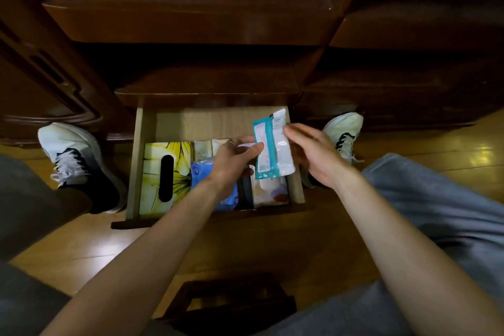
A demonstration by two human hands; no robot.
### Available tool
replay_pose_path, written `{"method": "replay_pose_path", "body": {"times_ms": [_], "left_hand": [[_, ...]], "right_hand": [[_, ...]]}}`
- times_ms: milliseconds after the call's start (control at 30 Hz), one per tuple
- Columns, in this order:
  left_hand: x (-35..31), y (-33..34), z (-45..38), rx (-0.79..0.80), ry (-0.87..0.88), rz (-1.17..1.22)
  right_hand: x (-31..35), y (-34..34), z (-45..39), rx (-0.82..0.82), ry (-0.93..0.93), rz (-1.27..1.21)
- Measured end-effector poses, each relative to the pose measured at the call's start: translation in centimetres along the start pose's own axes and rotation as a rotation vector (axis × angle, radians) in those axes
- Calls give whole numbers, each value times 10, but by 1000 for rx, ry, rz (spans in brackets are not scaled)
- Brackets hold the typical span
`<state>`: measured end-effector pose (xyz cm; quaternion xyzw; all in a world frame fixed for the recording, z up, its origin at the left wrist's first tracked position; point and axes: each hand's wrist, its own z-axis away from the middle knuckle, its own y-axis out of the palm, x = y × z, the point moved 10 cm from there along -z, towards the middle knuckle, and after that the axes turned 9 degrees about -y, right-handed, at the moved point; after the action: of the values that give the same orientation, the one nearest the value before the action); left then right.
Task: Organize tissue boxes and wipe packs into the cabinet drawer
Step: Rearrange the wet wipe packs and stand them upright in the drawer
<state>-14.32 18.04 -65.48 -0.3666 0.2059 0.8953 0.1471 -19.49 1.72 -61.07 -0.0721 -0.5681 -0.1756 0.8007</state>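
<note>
1. dark wood cabinet [191, 22] fills the top of the view; its bottom drawer [133, 172] is pulled out over the floor [81, 248].
2. yellow box [152, 172] lies flat at the drawer's left, slot up.
3. blue pack [200, 172] lies just beside the box, partly under the left hand [231, 161].
4. beige pack [272, 191] lies at the drawer's right.
5. teal pack [272, 144] is held tilted above the drawer's right half, left fingers [256, 148] pinching its left edge, right hand [316, 150] fingers pressed to its right edge.
</note>
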Motion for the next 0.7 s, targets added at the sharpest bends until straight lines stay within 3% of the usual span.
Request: {"method": "replay_pose_path", "body": {"times_ms": [133,300,367,500,700], "left_hand": [[-7,4,3,-86,110,-64],[14,23,4,162,-128,208],[17,19,1,106,-119,141],[12,9,-10,-56,-6,-8],[17,-8,-32,-182,-25,-259]], "right_hand": [[11,17,7,82,-165,102],[16,-4,3,-73,-275,470],[8,-10,0,-122,-235,581],[-27,-19,-5,-149,-28,359],[-46,-30,-17,-118,-39,364]]}}
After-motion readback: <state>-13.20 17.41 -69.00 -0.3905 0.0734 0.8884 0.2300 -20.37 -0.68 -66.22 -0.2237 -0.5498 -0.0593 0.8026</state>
